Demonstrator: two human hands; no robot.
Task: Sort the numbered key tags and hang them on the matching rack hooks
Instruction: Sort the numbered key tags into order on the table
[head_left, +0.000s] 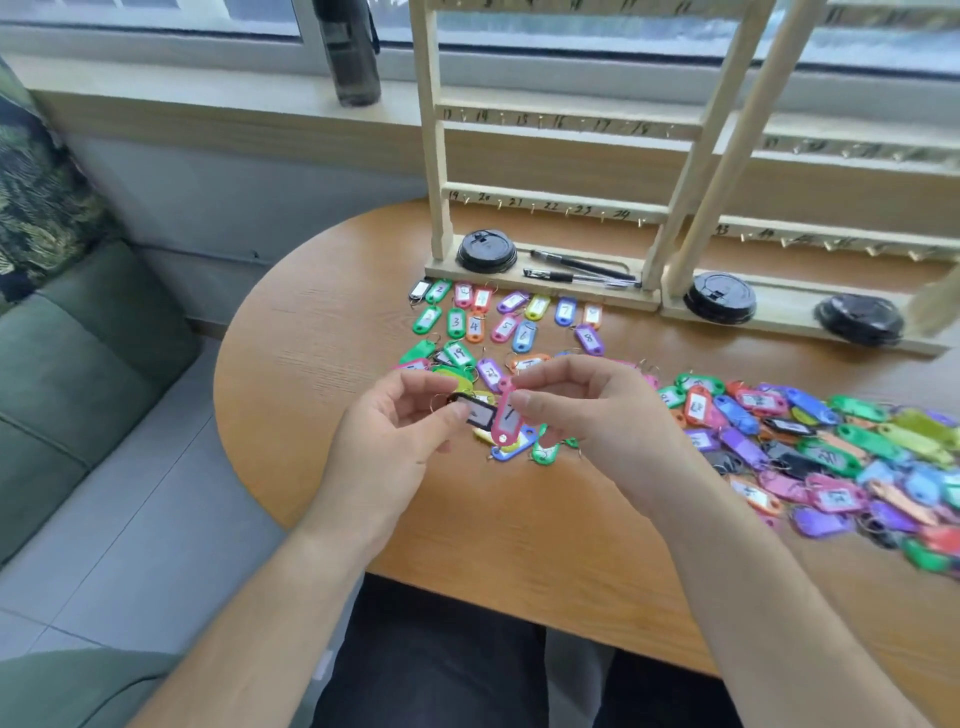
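My left hand (400, 431) pinches a black key tag (475, 412) by its ring end, above the wooden table (322, 332). Close beside it, my right hand (597, 415) pinches a pink key tag (506, 415) that stands nearly upright. Numbered tags lie in rows (498, 317) in front of the left rack (550, 208). A large loose heap of coloured tags (831, 447) spreads over the right of the table. A second rack (831, 239) stands to the right of the first. The numbered hooks I can see on both racks carry no tags.
Black cup lids (487, 251) (719, 298) (860, 318) and pens (582, 270) rest on the rack bases. A dark bottle (353, 52) stands on the window sill. A green sofa (78, 364) lies left of the table.
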